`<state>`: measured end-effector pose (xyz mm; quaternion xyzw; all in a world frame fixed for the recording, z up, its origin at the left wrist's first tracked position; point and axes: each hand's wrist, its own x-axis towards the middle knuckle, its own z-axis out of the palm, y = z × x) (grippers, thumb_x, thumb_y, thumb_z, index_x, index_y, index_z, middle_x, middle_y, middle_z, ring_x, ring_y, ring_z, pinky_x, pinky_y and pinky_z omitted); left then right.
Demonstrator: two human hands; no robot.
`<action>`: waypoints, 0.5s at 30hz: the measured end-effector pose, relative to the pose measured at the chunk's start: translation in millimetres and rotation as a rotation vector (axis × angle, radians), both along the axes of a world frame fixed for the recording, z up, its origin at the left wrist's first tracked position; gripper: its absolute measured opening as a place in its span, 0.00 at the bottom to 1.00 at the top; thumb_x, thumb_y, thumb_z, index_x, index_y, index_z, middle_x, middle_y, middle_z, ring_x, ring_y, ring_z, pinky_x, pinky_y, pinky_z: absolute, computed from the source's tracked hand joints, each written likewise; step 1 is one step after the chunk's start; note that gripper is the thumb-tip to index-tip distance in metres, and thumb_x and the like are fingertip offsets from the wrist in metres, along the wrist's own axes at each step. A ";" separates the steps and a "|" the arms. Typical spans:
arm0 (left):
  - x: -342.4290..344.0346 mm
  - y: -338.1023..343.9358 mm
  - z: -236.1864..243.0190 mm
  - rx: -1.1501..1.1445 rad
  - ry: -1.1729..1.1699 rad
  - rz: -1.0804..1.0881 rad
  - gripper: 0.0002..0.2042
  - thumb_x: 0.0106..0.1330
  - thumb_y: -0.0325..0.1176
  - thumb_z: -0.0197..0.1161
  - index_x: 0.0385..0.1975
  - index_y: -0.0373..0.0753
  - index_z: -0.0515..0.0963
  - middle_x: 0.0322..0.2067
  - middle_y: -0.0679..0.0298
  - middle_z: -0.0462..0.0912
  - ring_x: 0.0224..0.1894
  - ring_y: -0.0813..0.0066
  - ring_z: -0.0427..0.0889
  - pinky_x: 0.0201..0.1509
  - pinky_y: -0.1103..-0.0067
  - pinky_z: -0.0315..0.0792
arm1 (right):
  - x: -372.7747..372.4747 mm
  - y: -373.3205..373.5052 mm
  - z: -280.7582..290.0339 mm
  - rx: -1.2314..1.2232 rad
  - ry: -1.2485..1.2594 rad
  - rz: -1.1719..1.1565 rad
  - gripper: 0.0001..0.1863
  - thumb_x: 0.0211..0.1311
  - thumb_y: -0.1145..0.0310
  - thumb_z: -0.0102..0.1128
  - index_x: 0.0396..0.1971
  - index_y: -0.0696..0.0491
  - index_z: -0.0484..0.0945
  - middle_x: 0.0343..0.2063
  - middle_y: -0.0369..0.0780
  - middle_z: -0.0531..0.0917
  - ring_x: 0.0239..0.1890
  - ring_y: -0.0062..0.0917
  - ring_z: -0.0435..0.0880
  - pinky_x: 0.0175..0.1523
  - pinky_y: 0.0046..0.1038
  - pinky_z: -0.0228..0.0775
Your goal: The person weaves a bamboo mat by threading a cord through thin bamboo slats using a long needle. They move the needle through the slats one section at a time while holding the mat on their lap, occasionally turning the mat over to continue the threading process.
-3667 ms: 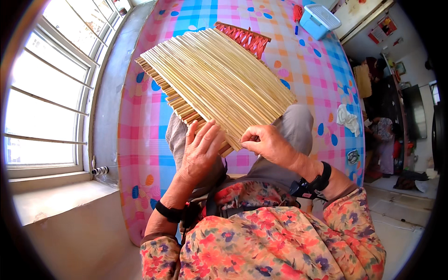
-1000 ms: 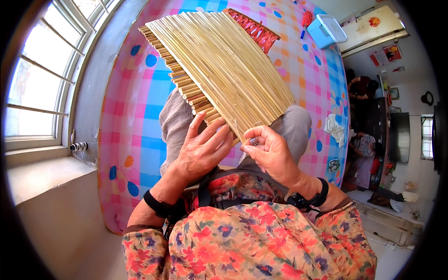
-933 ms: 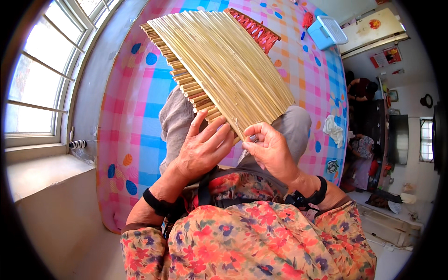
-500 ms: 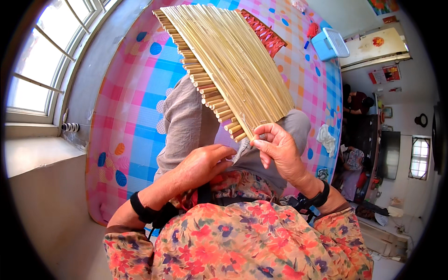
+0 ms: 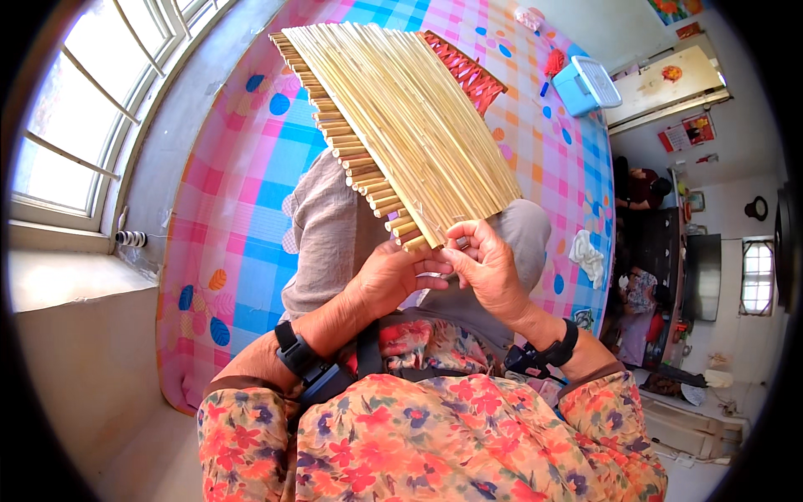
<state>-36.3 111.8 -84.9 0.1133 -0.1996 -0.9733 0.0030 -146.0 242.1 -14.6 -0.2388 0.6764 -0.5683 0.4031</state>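
Note:
A mat of thin pale bamboo sticks (image 5: 401,117) is tilted up in front of me, its lower corner near my hands. My right hand (image 5: 489,268) pinches that lower corner between thumb and fingers. My left hand (image 5: 393,276) sits just left of it, fingers touching the mat's lowest sticks from beneath. A red woven piece (image 5: 464,71) shows behind the mat's upper right edge. My knees in grey trousers (image 5: 335,226) are under the mat.
I sit on a bed with a pink and blue checked sheet (image 5: 226,234). A window (image 5: 84,109) and grey sill are at the left. A light blue box (image 5: 585,84) lies at the far end. A white cloth (image 5: 590,255) lies at right, with a room beyond.
The mat has tilted up and away, and my left hand slid from flat on its lower edge to beside my right hand at the corner. The view swung leftward.

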 end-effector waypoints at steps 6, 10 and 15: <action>5.4 0.3 0.3 -0.034 -0.021 0.037 0.13 0.67 0.32 0.58 0.49 0.36 0.74 0.43 0.63 0.81 0.44 0.73 0.80 0.46 0.74 0.75 | 14.3 -1.6 4.3 0.059 0.106 0.040 0.10 0.63 0.75 0.58 0.42 0.57 0.70 0.33 0.35 0.79 0.32 0.15 0.82 0.31 0.17 0.72; 10.3 -4.5 2.1 -0.007 -0.037 0.025 0.12 0.65 0.30 0.60 0.47 0.37 0.74 0.44 0.61 0.80 0.47 0.69 0.79 0.50 0.68 0.74 | 24.3 -5.5 10.3 0.000 0.042 0.015 0.14 0.64 0.77 0.57 0.48 0.57 0.68 0.35 0.37 0.79 0.27 0.12 0.79 0.27 0.14 0.68; 19.4 -6.4 10.7 -0.027 -0.046 0.006 0.13 0.65 0.32 0.60 0.47 0.35 0.74 0.41 0.64 0.80 0.41 0.76 0.79 0.45 0.76 0.74 | 32.4 -7.1 18.8 -0.061 -0.076 -0.032 0.19 0.63 0.78 0.57 0.53 0.57 0.66 0.35 0.37 0.78 0.19 0.08 0.71 0.21 0.11 0.61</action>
